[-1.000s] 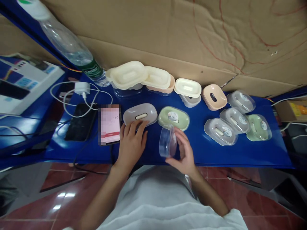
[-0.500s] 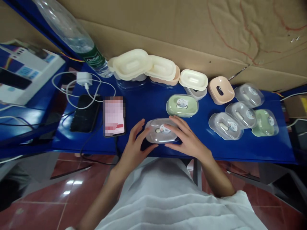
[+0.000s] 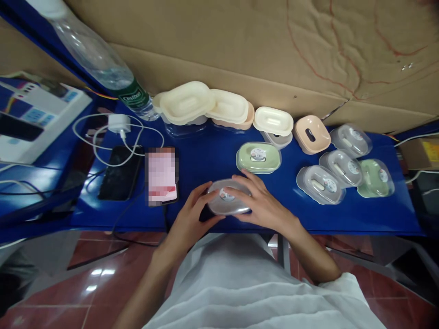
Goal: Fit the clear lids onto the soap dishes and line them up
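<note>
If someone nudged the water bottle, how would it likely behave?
The bottle looks tall and narrow, so it could tip fairly easily. Its clear wall looks like thin plastic and might flex when squeezed. Being only part full, it is probably light for its size.

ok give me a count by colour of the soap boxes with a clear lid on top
Grey soap boxes: 4 (one between the left hand and right hand, three toward the right end)
Green soap boxes: 2 (one mid-table, one toward the right end)
Total: 6
</note>
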Tool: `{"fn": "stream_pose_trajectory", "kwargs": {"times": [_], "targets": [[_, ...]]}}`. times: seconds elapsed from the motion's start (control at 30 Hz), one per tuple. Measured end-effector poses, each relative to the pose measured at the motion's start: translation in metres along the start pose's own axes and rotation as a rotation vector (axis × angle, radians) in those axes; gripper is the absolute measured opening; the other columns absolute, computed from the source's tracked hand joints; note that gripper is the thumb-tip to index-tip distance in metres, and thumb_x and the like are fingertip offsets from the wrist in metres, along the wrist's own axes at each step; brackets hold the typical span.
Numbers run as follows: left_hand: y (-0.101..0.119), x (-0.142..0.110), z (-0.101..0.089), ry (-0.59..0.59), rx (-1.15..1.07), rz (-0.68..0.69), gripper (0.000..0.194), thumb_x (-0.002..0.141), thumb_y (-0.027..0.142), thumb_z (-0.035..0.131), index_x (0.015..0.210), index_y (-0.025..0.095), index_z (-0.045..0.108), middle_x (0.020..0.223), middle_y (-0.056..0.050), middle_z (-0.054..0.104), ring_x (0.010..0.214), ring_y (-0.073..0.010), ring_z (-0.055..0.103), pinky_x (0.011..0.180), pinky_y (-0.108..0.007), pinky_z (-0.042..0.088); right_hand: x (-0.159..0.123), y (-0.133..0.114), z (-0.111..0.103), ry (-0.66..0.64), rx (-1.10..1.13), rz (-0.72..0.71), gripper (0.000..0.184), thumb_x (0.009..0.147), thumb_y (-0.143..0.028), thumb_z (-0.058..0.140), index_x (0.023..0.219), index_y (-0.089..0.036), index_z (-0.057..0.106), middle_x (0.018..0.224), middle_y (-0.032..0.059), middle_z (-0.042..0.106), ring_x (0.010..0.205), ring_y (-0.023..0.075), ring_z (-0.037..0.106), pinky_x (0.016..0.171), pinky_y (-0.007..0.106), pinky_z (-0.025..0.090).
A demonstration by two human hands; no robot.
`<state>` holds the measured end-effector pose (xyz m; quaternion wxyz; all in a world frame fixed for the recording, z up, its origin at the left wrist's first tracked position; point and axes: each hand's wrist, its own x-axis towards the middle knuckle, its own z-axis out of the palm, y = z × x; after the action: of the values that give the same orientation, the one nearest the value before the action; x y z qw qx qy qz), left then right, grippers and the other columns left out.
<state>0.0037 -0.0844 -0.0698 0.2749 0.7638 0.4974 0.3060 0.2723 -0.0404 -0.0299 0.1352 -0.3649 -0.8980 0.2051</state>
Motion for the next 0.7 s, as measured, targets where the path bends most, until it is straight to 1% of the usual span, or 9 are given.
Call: {"fn": "stream_pose_trajectory", "kwargs": {"times": [0.07,0.13,0.27,0.33,0.4,0.47,0.53,0.6,0.7], "targets": [[0.001,0.001,0.001,-0.034,-0.029,-0.002,0.065,0.098,0.031,0.081,0.156,0.036,0.052,0.163,-0.012,0.053,0.149,-0.0330,0.060,0.121,-0.055,0.056,-0.007,0.001,-0.003,-0.016,-0.009,0.023,0.075,0.095,-0.030,0.084,0.163,-0.032,0.053,0.171,0.0142,0.048,0.168,0.0393,0.032,0.132,0.066,0.040],[0.002,0.003,-0.003,-0.100,-0.051,-0.004,0.067,0.099,0.030,0.080,0.158,0.036,0.050,0.164,-0.012,0.052,0.151,-0.0317,0.058,0.123,-0.053,0.055,-0.017,0.002,-0.005,-0.021,-0.008,0.042,0.077,0.095,-0.029,0.084,0.164,-0.031,0.051,0.170,0.0151,0.048,0.163,0.0376,0.042,0.129,0.062,0.046],[0.010,0.027,-0.020,-0.290,-0.027,0.039,0.085,0.096,0.044,0.084,0.168,0.037,0.038,0.168,-0.013,0.051,0.153,-0.0330,0.056,0.123,-0.051,0.055,-0.053,-0.001,-0.006,0.042,-0.004,0.124,0.078,0.094,-0.030,0.083,0.164,-0.031,0.049,0.168,0.0159,0.049,0.157,0.0372,0.049,0.125,0.060,0.051],[0.020,0.049,-0.024,-0.247,0.023,0.077,0.075,0.103,0.047,0.074,0.168,0.038,0.039,0.169,-0.012,0.049,0.155,-0.0319,0.055,0.123,-0.051,0.054,-0.081,-0.005,-0.009,0.122,0.007,0.228,0.077,0.095,-0.034,0.083,0.164,-0.034,0.049,0.168,0.0148,0.049,0.156,0.0377,0.051,0.123,0.060,0.054],[0.033,0.075,-0.017,-0.125,0.109,0.122,0.062,0.110,0.042,0.063,0.168,0.036,0.041,0.172,-0.012,0.046,0.158,-0.0321,0.051,0.126,-0.053,0.050,-0.115,-0.010,-0.016,0.243,0.015,0.356,0.076,0.095,-0.039,0.082,0.163,-0.038,0.048,0.168,0.0139,0.049,0.154,0.0383,0.054,0.119,0.060,0.057],[0.044,0.101,-0.003,-0.052,0.241,0.204,0.065,0.107,0.038,0.067,0.168,0.035,0.043,0.179,-0.014,0.036,0.163,-0.0386,0.041,0.129,-0.060,0.045,-0.152,-0.009,-0.029,0.432,-0.027,0.468,0.076,0.093,-0.045,0.083,0.161,-0.038,0.050,0.164,0.0145,0.051,0.150,0.0407,0.056,0.116,0.064,0.058],[0.050,0.121,0.015,-0.068,0.349,0.243,0.076,0.101,0.031,0.075,0.169,0.033,0.042,0.183,-0.016,0.028,0.167,-0.0443,0.034,0.129,-0.065,0.043,-0.186,0.002,-0.046,0.662,-0.139,0.553,0.079,0.089,-0.050,0.086,0.159,-0.036,0.052,0.159,0.0160,0.054,0.148,0.0438,0.056,0.118,0.070,0.053],[0.052,0.133,0.028,-0.115,0.406,0.248,0.079,0.097,0.027,0.080,0.167,0.029,0.045,0.181,-0.019,0.032,0.166,-0.0470,0.034,0.127,-0.066,0.044,-0.210,0.026,-0.064,0.812,-0.256,0.630,0.083,0.086,-0.054,0.089,0.158,-0.031,0.055,0.156,0.0177,0.054,0.148,0.0453,0.055,0.121,0.073,0.047],[0.050,0.133,0.035,-0.139,0.435,0.226,0.066,0.094,0.021,0.082,0.155,0.026,0.058,0.169,-0.021,0.049,0.161,-0.0464,0.044,0.124,-0.065,0.048,-0.221,0.079,-0.088,0.828,-0.338,0.721,0.080,0.087,-0.065,0.084,0.152,-0.025,0.060,0.154,0.0196,0.055,0.148,0.0433,0.055,0.123,0.068,0.046]]}}
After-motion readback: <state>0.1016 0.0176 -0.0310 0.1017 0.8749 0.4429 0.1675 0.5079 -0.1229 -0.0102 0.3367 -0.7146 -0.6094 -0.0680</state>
